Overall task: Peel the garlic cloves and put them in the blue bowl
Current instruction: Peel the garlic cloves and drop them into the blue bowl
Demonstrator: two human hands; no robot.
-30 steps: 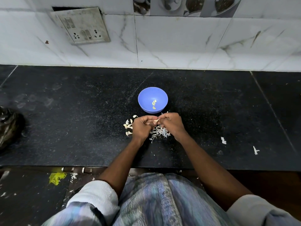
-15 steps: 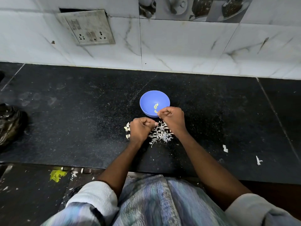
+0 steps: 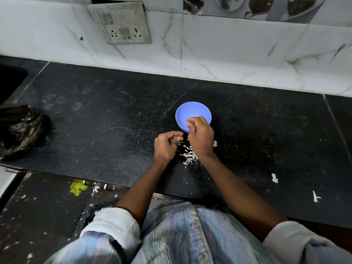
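At the left edge of the black counter (image 3: 95,119) lies a crumpled black plastic bag (image 3: 21,130). On the wall above the back edge there is a switch board (image 3: 123,23). Near the middle of the counter, toward the front edge, the left hand (image 3: 166,147) rests with its fingers curled inward; something small and pale shows at the fingertips, but I cannot tell what it is. Just right of it lies a small heap of white garlic peels (image 3: 188,154). Behind the heap stands the blue bowl (image 3: 192,113). The right hand (image 3: 201,138) is over the near rim of the bowl, fingers bent and bunched downward; whether it holds a clove I cannot tell. Near the front right corner lie two white scraps (image 3: 274,178).
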